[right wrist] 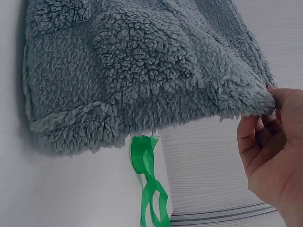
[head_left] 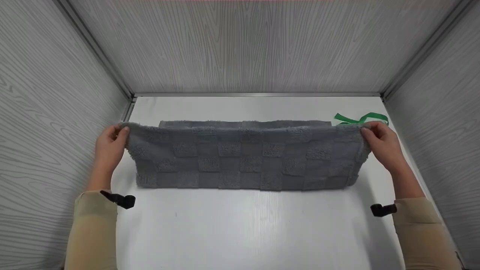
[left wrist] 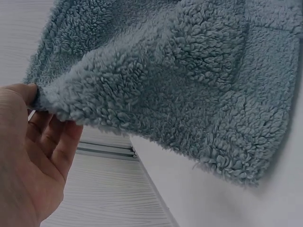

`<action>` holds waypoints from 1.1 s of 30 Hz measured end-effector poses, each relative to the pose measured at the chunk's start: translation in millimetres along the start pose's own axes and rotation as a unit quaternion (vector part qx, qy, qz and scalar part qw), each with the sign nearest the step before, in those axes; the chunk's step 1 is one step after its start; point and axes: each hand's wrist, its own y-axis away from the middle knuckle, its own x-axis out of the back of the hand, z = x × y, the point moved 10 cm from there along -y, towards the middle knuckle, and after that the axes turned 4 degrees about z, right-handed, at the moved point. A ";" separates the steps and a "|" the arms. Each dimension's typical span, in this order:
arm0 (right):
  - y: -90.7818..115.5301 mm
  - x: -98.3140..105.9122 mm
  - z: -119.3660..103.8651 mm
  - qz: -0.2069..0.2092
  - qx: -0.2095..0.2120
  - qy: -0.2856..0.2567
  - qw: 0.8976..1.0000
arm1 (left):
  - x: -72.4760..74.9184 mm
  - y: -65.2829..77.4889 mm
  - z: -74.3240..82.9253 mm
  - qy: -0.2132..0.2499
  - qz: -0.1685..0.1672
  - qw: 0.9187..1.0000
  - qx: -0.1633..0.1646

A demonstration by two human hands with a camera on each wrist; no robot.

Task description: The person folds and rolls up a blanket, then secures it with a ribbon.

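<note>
A grey towel (head_left: 240, 157) with a checked pattern of fluffy and flat squares stretches between both hands in the head view. My left hand (head_left: 110, 148) pinches its upper left corner between thumb and fingers. At the opposite corner my right hand (head_left: 386, 146) pinches the towel the same way. Behind the raised edge, another strip of the towel (head_left: 243, 124) shows. In the left wrist view the fleecy towel (left wrist: 180, 85) droops from the thumb and fingers of the left hand (left wrist: 35, 156). The right wrist view shows the right hand (right wrist: 274, 146) gripping the corner of the towel (right wrist: 137, 71).
A green ribbon (head_left: 369, 117) lies behind the towel's right end, partly hidden by it; its roll (right wrist: 142, 156) shows in the right wrist view. The white table (head_left: 240, 228) is enclosed by wood-grain panels (head_left: 240, 45) at the back and both sides.
</note>
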 end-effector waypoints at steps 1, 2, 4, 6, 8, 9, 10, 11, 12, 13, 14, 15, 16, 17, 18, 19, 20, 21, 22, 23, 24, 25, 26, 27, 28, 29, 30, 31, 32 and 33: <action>-2.8 -1.2 -3.5 -0.001 0.001 0.002 1.000 | -1.2 -2.3 1.4 -0.005 0.001 1.000 0.000; -5.1 -2.3 -8.0 -0.003 0.003 0.003 1.000 | -2.5 -4.7 2.3 -0.010 0.000 1.000 0.001; -9.8 -4.6 -16.6 -0.003 0.008 0.003 1.000 | -5.8 -10.0 4.4 -0.012 0.000 1.000 0.003; -16.3 -6.9 -19.3 -0.002 0.008 0.003 1.000 | -9.1 -16.3 5.8 -0.008 0.002 1.000 0.008; -25.0 -8.7 -15.4 0.002 0.009 0.004 1.000 | -12.6 -22.9 7.3 -0.006 0.005 1.000 0.014; -29.8 -9.6 -11.2 0.004 0.007 0.008 1.000 | -14.5 -26.2 8.1 -0.007 0.008 1.000 0.018; -34.5 -10.7 -6.9 0.006 0.005 0.009 1.000 | -16.3 -29.0 8.4 -0.011 0.009 1.000 0.024; -39.4 -11.9 -2.2 0.008 0.003 0.013 1.000 | -18.6 -31.5 8.5 -0.015 0.008 0.999 0.030; -43.8 -13.3 1.7 0.010 0.000 0.019 1.000 | -21.2 -33.8 8.7 -0.020 0.007 0.999 0.035; -47.5 -14.7 4.8 0.013 -0.002 0.025 1.000 | -24.2 -35.5 8.8 -0.026 0.005 0.999 0.040; -50.8 -16.6 7.4 0.015 -0.007 0.032 0.999 | -27.2 -36.9 9.1 -0.033 0.004 0.998 0.044; -54.0 -18.8 9.7 0.016 -0.012 0.038 0.999 | -30.5 -38.1 9.3 -0.037 0.003 0.998 0.047; -56.8 -21.2 11.6 0.017 -0.018 0.044 0.999 | -33.9 -38.9 9.3 -0.042 0.003 0.998 0.051; -59.1 -23.8 13.4 0.015 -0.024 0.050 0.998 | -37.8 -39.9 9.3 -0.045 0.003 0.998 0.052; -61.2 -26.3 15.7 0.016 -0.032 0.059 0.998 | -41.6 -40.8 9.2 -0.049 0.003 0.997 0.053; -63.1 -29.0 17.7 0.013 -0.039 0.064 0.997 | -45.3 -41.7 8.6 -0.055 0.005 0.997 0.053; -64.6 -31.5 19.7 0.010 -0.047 0.071 0.996 | -48.7 -42.3 8.0 -0.060 0.007 0.997 0.054; -65.8 -33.9 21.6 0.008 -0.055 0.076 0.996 | -52.2 -42.7 7.1 -0.065 0.008 0.996 0.055; -66.7 -36.3 23.5 0.006 -0.062 0.080 0.995 | -55.6 -43.1 6.5 -0.072 0.009 0.996 0.055; -67.7 -38.5 25.7 0.004 -0.069 0.082 0.994 | -58.9 -43.6 5.6 -0.078 0.010 0.995 0.055; -68.6 -40.6 27.9 0.004 -0.075 0.087 0.993 | -61.7 -43.8 4.5 -0.084 0.010 0.995 0.057; -69.2 -43.1 30.0 0.003 -0.081 0.089 0.993 | -64.5 -44.0 3.2 -0.090 0.009 0.994 0.058; -69.7 -45.2 31.9 0.004 -0.085 0.091 0.992 | -67.0 -43.9 2.3 -0.095 0.008 0.994 0.061; -70.1 -47.7 33.9 0.003 -0.089 0.092 0.992 | -69.1 -43.9 1.7 -0.102 0.008 0.993 0.062; -70.6 -50.0 36.1 0.003 -0.093 0.093 0.991 | -71.2 -43.9 1.0 -0.109 0.006 0.992 0.063; -71.1 -52.1 38.1 0.003 -0.096 0.095 0.991 | -73.1 -43.8 0.4 -0.115 0.005 0.991 0.066; -71.3 -53.9 39.5 0.005 -0.099 0.099 0.990 | -75.2 -43.9 -0.2 -0.120 0.004 0.991 0.067; -71.5 -55.5 40.6 0.007 -0.102 0.099 0.990 | -77.1 -43.8 -0.4 -0.125 0.002 0.990 0.069; -71.5 -57.0 41.5 0.009 -0.105 0.100 0.989 | -78.7 -43.6 -0.6 -0.130 0.001 0.989 0.070; -71.7 -58.6 42.0 0.011 -0.107 0.101 0.989 | -80.2 -43.5 -0.7 -0.135 0.000 0.988 0.072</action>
